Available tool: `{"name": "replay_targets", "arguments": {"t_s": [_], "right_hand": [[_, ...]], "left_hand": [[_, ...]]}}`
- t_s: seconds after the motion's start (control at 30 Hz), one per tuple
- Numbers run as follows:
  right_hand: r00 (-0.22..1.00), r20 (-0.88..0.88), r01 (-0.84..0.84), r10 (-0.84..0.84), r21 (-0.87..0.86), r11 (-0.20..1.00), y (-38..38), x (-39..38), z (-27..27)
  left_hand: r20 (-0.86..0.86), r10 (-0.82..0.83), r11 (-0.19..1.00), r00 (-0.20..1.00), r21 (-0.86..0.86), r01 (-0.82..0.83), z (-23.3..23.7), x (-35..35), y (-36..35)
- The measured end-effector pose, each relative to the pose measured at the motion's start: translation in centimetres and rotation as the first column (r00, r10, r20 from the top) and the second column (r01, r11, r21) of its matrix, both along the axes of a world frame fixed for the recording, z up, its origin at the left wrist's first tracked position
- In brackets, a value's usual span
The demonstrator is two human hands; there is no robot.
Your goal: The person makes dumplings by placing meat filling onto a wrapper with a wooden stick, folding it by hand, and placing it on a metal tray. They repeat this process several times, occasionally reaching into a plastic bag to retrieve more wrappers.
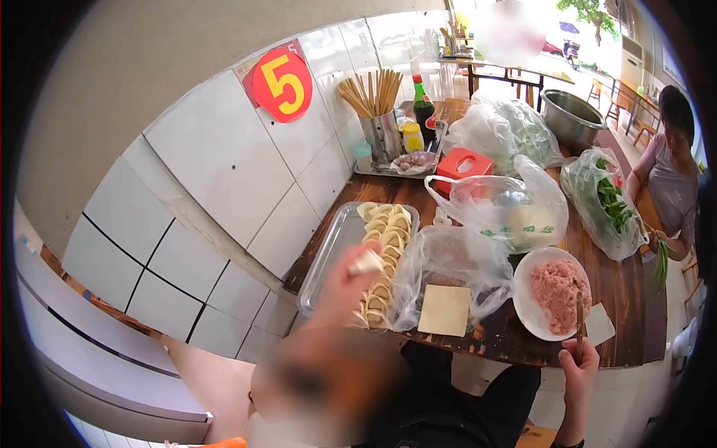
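Note:
My left hand, blurred by motion, is over the metal tray, its fingers closed around a pale folded wonton. Rows of folded wontons lie along the tray's right side, partly hidden by the hand. At the table's front edge, my right hand grips a thin brown stick. The stick's far end rests in pink minced meat in a white bowl. Between my hands lies a stack of square wrappers, beside a crumpled clear plastic bag. One loose wrapper sits right of the bowl.
Further back are a white plastic bag, a red tissue box, a chopstick holder, a dark bottle and a metal pot. On the right, another person handles greens beside a bag of leafy vegetables.

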State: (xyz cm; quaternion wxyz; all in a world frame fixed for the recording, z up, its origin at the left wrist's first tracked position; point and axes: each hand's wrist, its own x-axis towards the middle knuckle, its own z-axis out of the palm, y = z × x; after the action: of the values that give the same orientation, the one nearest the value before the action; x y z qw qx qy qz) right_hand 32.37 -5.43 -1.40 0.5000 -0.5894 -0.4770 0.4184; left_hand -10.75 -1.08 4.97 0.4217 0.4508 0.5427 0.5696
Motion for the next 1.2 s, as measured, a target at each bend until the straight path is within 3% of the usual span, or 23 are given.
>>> {"name": "replay_targets", "arguments": {"t_s": [0.07,0.13,0.17,0.23,0.33,0.4,0.47,0.7,1.03,1.1,1.13,1.17,1.2], "right_hand": [[0.999,0.043,0.025,-0.024,-0.008,1.0,-0.1,-0.2,0.0],[0.998,0.066,0.02,-0.02,-0.003,1.0,-0.2,-0.7,0.2],[0.996,0.088,0.013,-0.012,-0.009,1.0,-0.3,-1.0,0.3],[0.991,0.133,0.011,-0.012,0.007,1.0,-0.5,-2.0,1.0],[0.98,0.198,0.026,-0.032,0.032,0.999,-0.7,-3.1,1.5],[0.961,0.275,0.016,-0.016,0.001,1.0,-0.9,-3.0,1.7],[0.959,0.283,0.015,-0.021,0.025,1.0,-0.7,-2.9,1.5],[0.966,0.258,0.003,-0.007,0.014,1.0,-0.1,-3.1,1.1],[0.977,0.215,-0.011,0.011,0.0,1.0,-0.4,-3.1,1.6],[0.97,0.242,-0.008,0.006,0.009,1.0,-0.5,-2.9,1.6],[0.963,0.269,-0.011,0.008,0.011,1.0,-0.5,-2.9,1.6],[0.963,0.268,-0.009,0.006,0.011,1.0,-0.6,-2.7,1.5],[0.964,0.266,-0.013,0.009,0.013,1.0,-0.6,-2.5,1.4]], "left_hand": [[-0.448,0.034,0.993,0.893,0.113,0.019,-1.5,-6.9,4.6],[-0.608,0.047,0.977,0.792,0.193,0.09,-3.6,-11.5,9.3],[-0.606,0.049,0.974,0.794,0.206,0.096,-4.5,-12.5,10.9],[-0.745,0.016,0.975,0.666,0.161,0.156,-4.7,-13.4,13.2],[-0.813,-0.013,0.979,0.583,0.109,0.174,-4.6,-12.9,14.4],[-0.841,0.052,0.966,0.539,0.179,0.186,-5.4,-13.0,15.2],[-0.948,0.16,0.946,0.275,0.226,0.23,-5.9,-12.9,15.6],[-0.936,0.319,0.915,0.146,0.345,0.209,-7.5,-11.7,15.5],[-0.907,0.308,0.938,0.288,0.34,0.066,-6.4,-10.3,15.7],[-0.825,0.139,0.99,0.548,0.128,-0.059,-4.7,-9.9,15.4],[-0.825,0.138,0.99,0.548,0.129,-0.056,-5.6,-10.7,16.4],[-0.616,0.203,0.977,0.761,0.175,-0.119,-7.4,-11.9,18.1],[-0.348,0.254,0.961,0.902,0.198,-0.194,-8.3,-12.6,19.0]]}}
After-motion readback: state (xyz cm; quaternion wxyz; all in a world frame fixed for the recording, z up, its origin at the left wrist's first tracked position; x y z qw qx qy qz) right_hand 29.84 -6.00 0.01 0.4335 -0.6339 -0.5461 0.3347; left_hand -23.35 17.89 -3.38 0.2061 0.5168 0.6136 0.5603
